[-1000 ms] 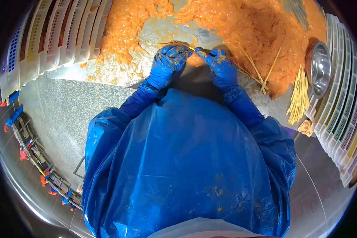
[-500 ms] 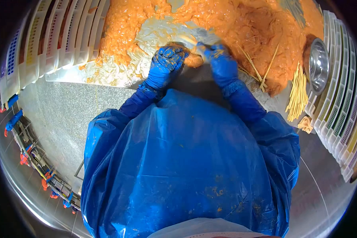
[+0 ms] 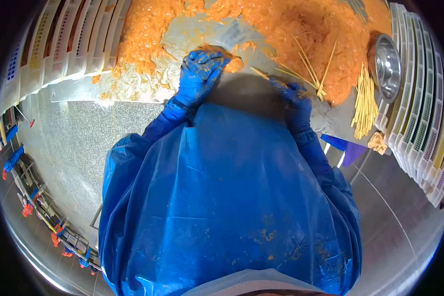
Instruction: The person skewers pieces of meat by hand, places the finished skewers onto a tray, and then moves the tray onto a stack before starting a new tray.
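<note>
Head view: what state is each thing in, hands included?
left hand: gloved, palm down, fingers on meat piece; grip unclear.
right hand: gloved, closed on skewer.
meat pile: spread over table, coated orange.
loose skewers: lying heaped, bare.
metal bowl: tipped on its side, looks empty.

Wears a glossy, crinkled blue plastic gown [image 3: 232, 197] flecked with orange on the front, long matching sleeves [image 3: 165, 123], and blue gloves on the left hand [image 3: 198, 74] and right hand [image 3: 295, 98], both smeared with orange paste.
</note>
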{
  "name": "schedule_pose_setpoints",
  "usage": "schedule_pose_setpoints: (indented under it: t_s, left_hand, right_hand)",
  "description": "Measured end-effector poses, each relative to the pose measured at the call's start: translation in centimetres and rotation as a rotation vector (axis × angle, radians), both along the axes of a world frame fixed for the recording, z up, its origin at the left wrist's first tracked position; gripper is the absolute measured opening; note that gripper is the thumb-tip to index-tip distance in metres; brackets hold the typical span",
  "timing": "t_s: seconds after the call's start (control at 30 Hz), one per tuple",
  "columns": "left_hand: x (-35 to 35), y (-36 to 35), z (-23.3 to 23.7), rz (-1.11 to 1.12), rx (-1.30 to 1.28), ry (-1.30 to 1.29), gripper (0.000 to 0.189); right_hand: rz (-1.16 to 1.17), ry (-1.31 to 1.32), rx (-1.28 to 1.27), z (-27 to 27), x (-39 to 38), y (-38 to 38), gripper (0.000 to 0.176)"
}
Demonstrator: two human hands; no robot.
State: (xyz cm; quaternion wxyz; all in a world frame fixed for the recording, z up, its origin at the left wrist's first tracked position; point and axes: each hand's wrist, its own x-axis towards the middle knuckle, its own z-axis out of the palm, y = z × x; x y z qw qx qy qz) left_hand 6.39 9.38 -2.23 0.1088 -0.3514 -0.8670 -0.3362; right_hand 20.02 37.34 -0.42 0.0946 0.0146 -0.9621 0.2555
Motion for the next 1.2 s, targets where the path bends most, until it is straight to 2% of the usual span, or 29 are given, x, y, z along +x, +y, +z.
schedule_pose_setpoints:
  t_s: [0.03, 0.13, 0.37, 0.47, 0.57, 0.63, 0.77, 0.87, 0.93, 1.03, 1.2]
  left_hand:
    - [-0.3, 0.5, -0.5, -0.032, 0.068, -0.027, 0.021]
    - [-0.5, 0.7, -1.0, -0.042, 0.035, 0.006, 0.02]
    - [-0.5, 1.0, -0.5, -0.029, 0.036, 0.0, 0.017]
    - [-0.6, 1.1, -0.5, -0.025, 0.038, -0.004, 0.017]
    - [-0.5, 0.8, -0.7, -0.027, -0.001, -0.05, 0.021]
    - [-0.4, 0.9, -0.7, -0.02, -0.02, -0.052, 0.023]
    - [-0.5, 0.8, -0.5, -0.048, -0.035, -0.096, 0.026]
    - [-0.7, 0.2, 0.0, -0.028, 0.078, -0.191, 0.028]
    - [-1.3, -0.2, 1.6, 0.171, 0.122, -0.217, 0.027]
    - [-1.7, -0.6, 0.5, 0.121, 0.071, -0.233, 0.024]
    - [-2.1, -0.6, 0.1, 0.063, 0.022, -0.234, 0.024]
  right_hand:
    - [0.021, 0.009, -0.078, -0.1, 0.1, -0.6, 0.045]
    - [-0.007, -0.045, -0.112, 0.1, 0.0, -1.2, 0.044]
    - [0.018, 0.007, -0.128, 0.2, -0.6, -2.5, 0.048]
    - [0.003, -0.059, -0.077, 0.7, -1.0, -2.9, 0.043]
    - [0.007, -0.029, -0.141, 0.5, -1.4, -3.2, 0.04]
    - [0.021, 0.06, -0.127, 0.4, -1.8, -3.5, 0.046]
    - [0.038, -0.06, -0.069, 1.0, -3.3, -4.5, 0.046]
    - [0.036, -0.024, -0.086, -0.4, -3.6, -4.5, 0.046]
    - [0.042, 0.005, -0.072, -0.1, -3.2, -4.4, 0.047]
    - [0.042, -0.059, -0.077, 1.7, -3.4, -4.8, 0.049]
    - [0.048, -0.149, -0.207, 1.0, -3.9, -4.9, 0.052]
